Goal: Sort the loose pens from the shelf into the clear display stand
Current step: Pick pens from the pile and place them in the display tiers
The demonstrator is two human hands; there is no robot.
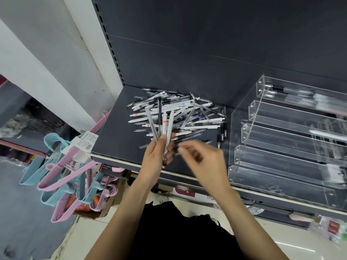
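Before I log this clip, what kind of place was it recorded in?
Most likely a retail shop aisle. A dark metal shelf carries a loose heap of black and white pens beside a tiered clear acrylic display stand, and bundled pink and blue plastic hangers with a barcode tag hang alongside.

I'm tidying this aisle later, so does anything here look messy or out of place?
Yes: a jumbled pile of loose pens lies criss-crossed on the dark shelf, left of the clear display stand, whose tiers are mostly unfilled. A few black pens lie apart beside the stand.
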